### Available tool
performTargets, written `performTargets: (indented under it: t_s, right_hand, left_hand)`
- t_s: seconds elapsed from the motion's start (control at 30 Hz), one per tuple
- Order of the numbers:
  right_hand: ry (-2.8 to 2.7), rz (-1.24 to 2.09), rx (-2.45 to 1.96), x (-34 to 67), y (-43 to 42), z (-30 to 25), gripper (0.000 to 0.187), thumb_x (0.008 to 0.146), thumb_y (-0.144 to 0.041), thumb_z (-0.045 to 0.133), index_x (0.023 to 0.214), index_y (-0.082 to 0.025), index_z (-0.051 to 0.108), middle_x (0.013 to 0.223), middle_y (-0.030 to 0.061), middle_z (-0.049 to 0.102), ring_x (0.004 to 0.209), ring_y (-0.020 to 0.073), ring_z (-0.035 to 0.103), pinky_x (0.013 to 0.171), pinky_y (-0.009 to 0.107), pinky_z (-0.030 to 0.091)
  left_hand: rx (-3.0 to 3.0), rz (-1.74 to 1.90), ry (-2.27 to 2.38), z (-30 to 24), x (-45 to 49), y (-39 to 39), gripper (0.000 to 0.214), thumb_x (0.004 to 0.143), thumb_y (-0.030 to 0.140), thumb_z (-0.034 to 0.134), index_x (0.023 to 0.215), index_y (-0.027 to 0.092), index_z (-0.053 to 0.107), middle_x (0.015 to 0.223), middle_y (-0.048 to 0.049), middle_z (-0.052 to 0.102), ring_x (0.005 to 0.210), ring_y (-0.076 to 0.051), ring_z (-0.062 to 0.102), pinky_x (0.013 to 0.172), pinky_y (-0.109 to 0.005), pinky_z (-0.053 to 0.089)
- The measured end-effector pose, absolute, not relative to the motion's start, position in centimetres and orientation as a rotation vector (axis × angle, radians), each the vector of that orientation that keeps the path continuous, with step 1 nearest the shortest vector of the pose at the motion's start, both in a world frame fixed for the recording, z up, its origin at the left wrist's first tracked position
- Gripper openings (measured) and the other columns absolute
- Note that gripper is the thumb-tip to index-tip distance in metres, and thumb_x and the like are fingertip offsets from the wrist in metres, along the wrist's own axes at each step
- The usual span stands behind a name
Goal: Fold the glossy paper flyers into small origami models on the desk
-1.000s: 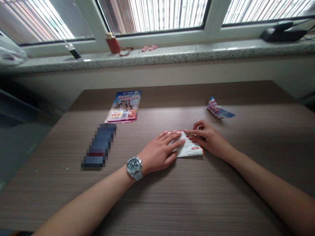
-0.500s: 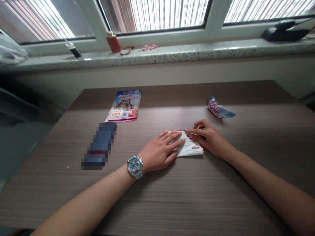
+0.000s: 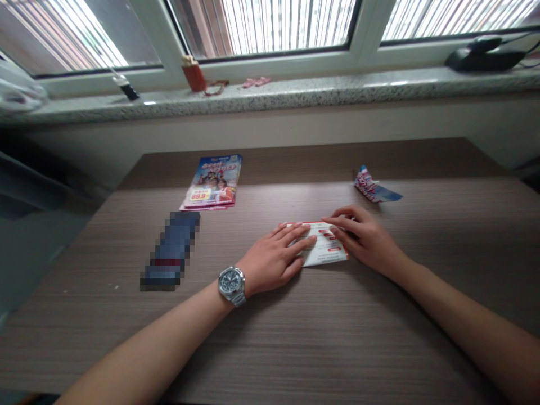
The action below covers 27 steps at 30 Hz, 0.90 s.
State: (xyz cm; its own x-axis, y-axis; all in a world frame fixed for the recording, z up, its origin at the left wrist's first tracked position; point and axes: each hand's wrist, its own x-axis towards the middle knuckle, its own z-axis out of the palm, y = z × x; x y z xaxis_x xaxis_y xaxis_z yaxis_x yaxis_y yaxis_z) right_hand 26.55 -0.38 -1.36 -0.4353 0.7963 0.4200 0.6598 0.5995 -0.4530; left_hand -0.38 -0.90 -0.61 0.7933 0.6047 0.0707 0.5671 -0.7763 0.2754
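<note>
A white flyer [image 3: 323,254] with red print and a red edge lies on the table in front of me. My left hand [image 3: 274,256], with a silver watch [image 3: 232,281] on its wrist, rests flat on the flyer's left part, fingers spread. At the flyer's upper right corner is my right hand [image 3: 363,233], its fingers apart and the index finger stretched along the top edge. Whether its fingertips press on the paper is hard to make out. Beyond that hand stands a folded paper piece [image 3: 375,188] in blue, white and pink, shaped by creases.
A stack of colourful flyers [image 3: 215,180] lies at the table's back left. Closer to me is a pixelated dark blue object [image 3: 172,250]. The stone windowsill [image 3: 312,93] behind the table [image 3: 270,349] carries a red container [image 3: 193,74] and a black device [image 3: 485,56].
My right hand has shifted slightly right along the flyer's top edge, and its thumb has moved up. The flyer's lower right part looks flatter. The left hand stays in place.
</note>
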Motion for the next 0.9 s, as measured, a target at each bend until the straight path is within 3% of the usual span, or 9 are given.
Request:
performTargets:
  t_s: [0.27,0.4,0.73,0.9]
  right_hand:
    - [-2.616,-0.011,-0.875,25.4,-5.3,0.2,0.039,0.098,-0.027,0.058,0.135,-0.016,0.061,0.133,0.0137,0.066,0.122,0.0286,0.060,0.103,0.046,0.050]
    - [-2.701,-0.006,-0.911,25.4,-6.9,-0.8,0.048,0.100,-0.033,0.054,0.142,-0.011,0.054,0.144,0.0155,0.058,0.132,0.0293,0.055,0.109,0.047,0.048]
    - [-2.774,0.172,-1.010,27.0,-7.3,-1.6,0.060,0.102,-0.032,0.048,0.158,-0.018,0.030,0.160,0.0106,0.035,0.147,0.0242,0.037,0.119,0.046,0.036]
    - [-2.742,0.161,-1.039,28.9,-7.6,-1.8,0.057,0.103,-0.024,0.044,0.158,-0.022,0.029,0.160,0.0086,0.037,0.146,0.0243,0.038,0.117,0.050,0.039]
  left_hand:
    - [2.738,0.251,0.938,-0.7,-0.3,-0.9,0.049,0.104,0.037,0.040,0.151,0.025,0.039,0.163,-0.0044,0.031,0.151,-0.020,0.028,0.127,-0.041,0.020]
    - [2.748,0.240,0.933,-0.8,-0.3,-0.9,0.048,0.104,0.038,0.040,0.151,0.026,0.039,0.163,-0.0042,0.031,0.151,-0.020,0.028,0.127,-0.040,0.019]
    - [2.763,0.204,0.917,-0.7,-0.6,-0.6,0.051,0.105,0.040,0.039,0.153,0.026,0.036,0.165,-0.0043,0.028,0.152,-0.019,0.026,0.127,-0.039,0.018]
    - [2.762,0.202,0.905,-0.8,-0.7,-0.5,0.051,0.105,0.041,0.039,0.153,0.026,0.036,0.164,-0.0047,0.028,0.152,-0.020,0.027,0.127,-0.040,0.018]
